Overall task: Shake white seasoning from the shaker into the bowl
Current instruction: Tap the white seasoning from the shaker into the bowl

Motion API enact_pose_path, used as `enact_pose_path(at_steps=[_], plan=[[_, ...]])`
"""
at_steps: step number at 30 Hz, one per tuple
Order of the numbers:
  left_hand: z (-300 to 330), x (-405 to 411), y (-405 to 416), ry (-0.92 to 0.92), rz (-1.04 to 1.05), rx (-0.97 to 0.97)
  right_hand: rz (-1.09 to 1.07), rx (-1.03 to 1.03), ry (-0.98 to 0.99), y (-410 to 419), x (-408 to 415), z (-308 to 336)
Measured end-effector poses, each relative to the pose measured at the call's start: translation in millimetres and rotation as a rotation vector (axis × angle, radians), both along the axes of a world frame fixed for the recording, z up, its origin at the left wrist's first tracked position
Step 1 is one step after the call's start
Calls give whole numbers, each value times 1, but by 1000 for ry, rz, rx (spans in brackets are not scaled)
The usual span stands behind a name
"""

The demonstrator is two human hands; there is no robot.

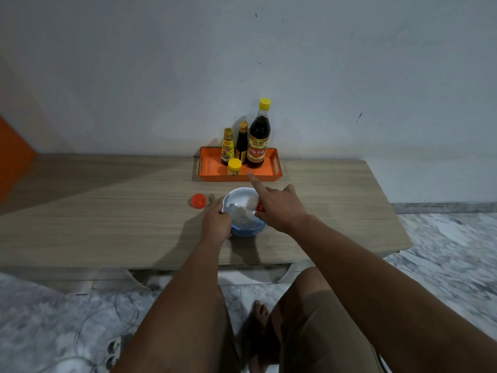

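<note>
A blue bowl with a white inside (pixel 238 201) sits near the middle of the wooden table, tipped toward me, with pale food in it. My left hand (pixel 216 220) grips its near left rim. My right hand (pixel 278 208) holds a clear shaker (pixel 254 203) with a red end, tilted over the bowl's right rim, index finger stretched out toward the tray. White seasoning shows inside the shaker. A red cap (pixel 198 201) lies on the table left of the bowl.
An orange tray (pixel 212 169) stands at the table's back by the wall, holding three bottles and a small yellow-lidded jar (pixel 234 167). The low table's (pixel 107 211) front edge is close to my knees. Cables and a power strip (pixel 113 351) lie on the floor at left.
</note>
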State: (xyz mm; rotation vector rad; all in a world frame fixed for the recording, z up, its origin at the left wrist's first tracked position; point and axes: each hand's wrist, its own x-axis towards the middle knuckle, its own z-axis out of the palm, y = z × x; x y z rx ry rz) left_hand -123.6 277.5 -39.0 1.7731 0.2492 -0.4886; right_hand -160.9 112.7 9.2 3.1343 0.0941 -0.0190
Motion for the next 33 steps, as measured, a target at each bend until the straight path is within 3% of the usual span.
enact_pose_path(at_steps=[4,20,33], plan=[[-1,1,1,-26,-4,7,10,-44,72,1,2,1],[-5,2,1,-23,-5,6,-141,-82,44,-13,17,18],[-6,3,0,2,19,-14,-68,-55,15,0,24,16]])
